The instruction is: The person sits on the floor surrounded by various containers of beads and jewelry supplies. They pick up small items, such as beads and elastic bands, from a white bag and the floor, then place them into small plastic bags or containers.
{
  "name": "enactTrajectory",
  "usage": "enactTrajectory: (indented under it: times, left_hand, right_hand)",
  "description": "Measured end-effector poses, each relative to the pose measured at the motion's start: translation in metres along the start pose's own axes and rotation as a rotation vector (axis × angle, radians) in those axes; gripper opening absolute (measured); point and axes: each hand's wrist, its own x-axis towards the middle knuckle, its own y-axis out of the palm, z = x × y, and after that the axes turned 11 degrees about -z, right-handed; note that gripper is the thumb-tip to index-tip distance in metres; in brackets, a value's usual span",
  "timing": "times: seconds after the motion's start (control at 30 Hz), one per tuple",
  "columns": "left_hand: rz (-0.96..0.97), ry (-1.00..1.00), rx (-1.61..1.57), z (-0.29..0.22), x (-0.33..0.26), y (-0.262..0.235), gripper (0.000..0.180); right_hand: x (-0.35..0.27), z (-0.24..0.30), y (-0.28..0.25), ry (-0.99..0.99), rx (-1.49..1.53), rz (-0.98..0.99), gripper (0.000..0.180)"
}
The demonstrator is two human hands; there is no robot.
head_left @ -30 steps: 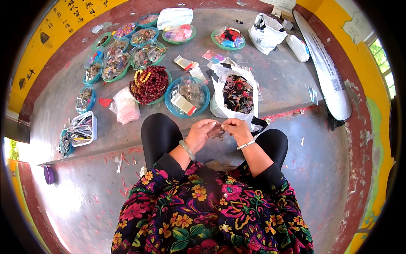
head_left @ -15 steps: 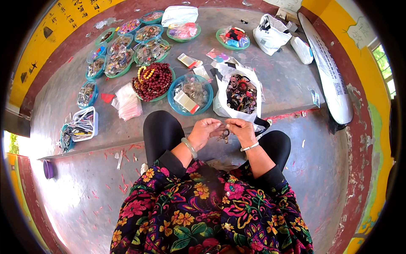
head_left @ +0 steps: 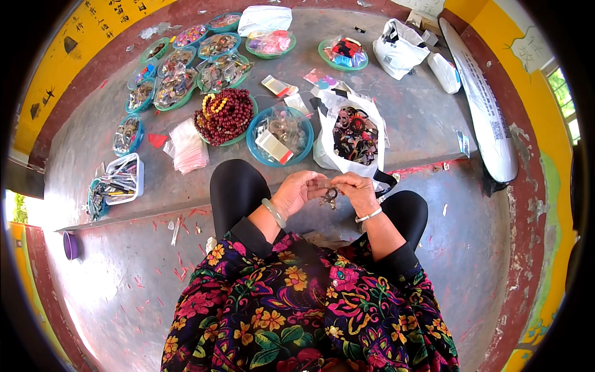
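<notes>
Above my lap, my left hand [head_left: 292, 193] and my right hand [head_left: 357, 191] come close together, both with fingers pinched. A small clear plastic piece [head_left: 318, 184], perhaps a little bag, stretches between the fingertips and is gripped by the left. From the right fingertips hangs a small dark looped trinket [head_left: 330, 198], similar to a hair tie with charms; its exact kind is too small to tell. Just beyond the hands stands an open white bag [head_left: 323, 144] full of dark and colourful hair ties [head_left: 355, 137].
Left of the bag, a blue basin [head_left: 252, 149] holds clear packets and a small box. A green tray [head_left: 246, 135] carries dark red bead strings [head_left: 226, 118]. Further back are several baskets of trinkets. Clear bags [head_left: 188, 149] and a pen-filled white tub [head_left: 141, 177] lie left.
My hands have shifted slightly, and the clear plastic between the fingertips shows more plainly. The dark trinket still hangs beneath them.
</notes>
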Motion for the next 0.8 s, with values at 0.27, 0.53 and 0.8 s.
enactTrajectory:
  times: [0.27,0.53,0.8]
  left_hand:
    - [-0.07,0.08,0.173,0.013,0.007,-0.005,0.013]
    - [-0.157,0.164,0.219,0.012,0.007,-0.004,0.008]
    - [-0.071,0.238,0.375,0.021,0.01,-0.006,0.01]
  right_hand:
    - [-0.001,0.001,0.002,-0.029,-0.068,-0.015,0.02]
    - [0.003,0.005,0.001,0.211,0.118,-0.101,0.024]
    - [0.002,-0.009,0.003,0.233,0.168,-0.015,0.013]
